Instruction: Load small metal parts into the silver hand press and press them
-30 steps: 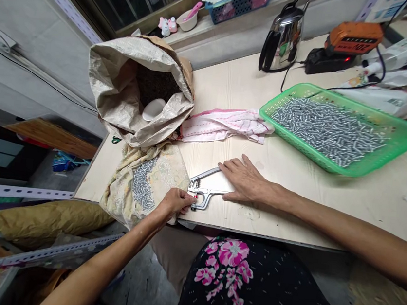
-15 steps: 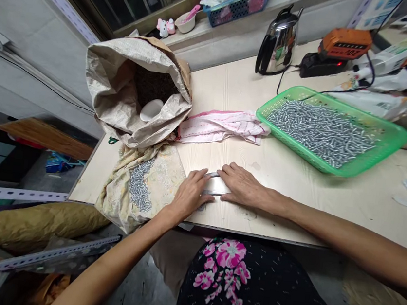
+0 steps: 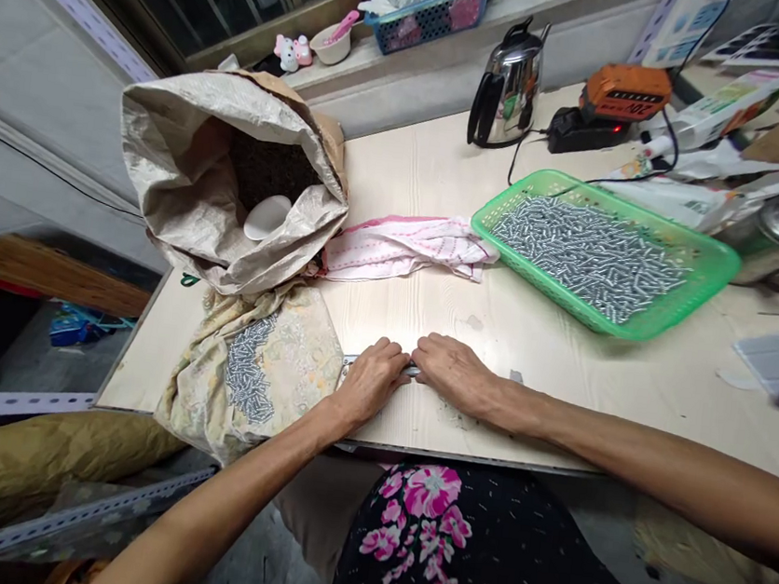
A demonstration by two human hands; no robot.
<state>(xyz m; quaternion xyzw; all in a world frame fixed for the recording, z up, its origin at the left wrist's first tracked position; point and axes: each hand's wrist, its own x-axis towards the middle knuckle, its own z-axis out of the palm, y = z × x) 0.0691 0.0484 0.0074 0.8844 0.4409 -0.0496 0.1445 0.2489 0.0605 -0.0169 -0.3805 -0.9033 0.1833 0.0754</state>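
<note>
We're gripping silver metal pliers (image 3: 412,371) just below the frame's centre, our left hand (image 3: 372,376) curling over them, our right hand (image 3: 454,374) clasping beside it, hiding most of them. Small metal pieces (image 3: 248,374) are lying on floral cloth (image 3: 317,345), lower left; more are filling the green basket (image 3: 708,272), right.

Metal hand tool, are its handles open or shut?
Shut, or nearly: between the left hand and right hand, the handles show as one narrow strip, no clear gap visible.
</note>
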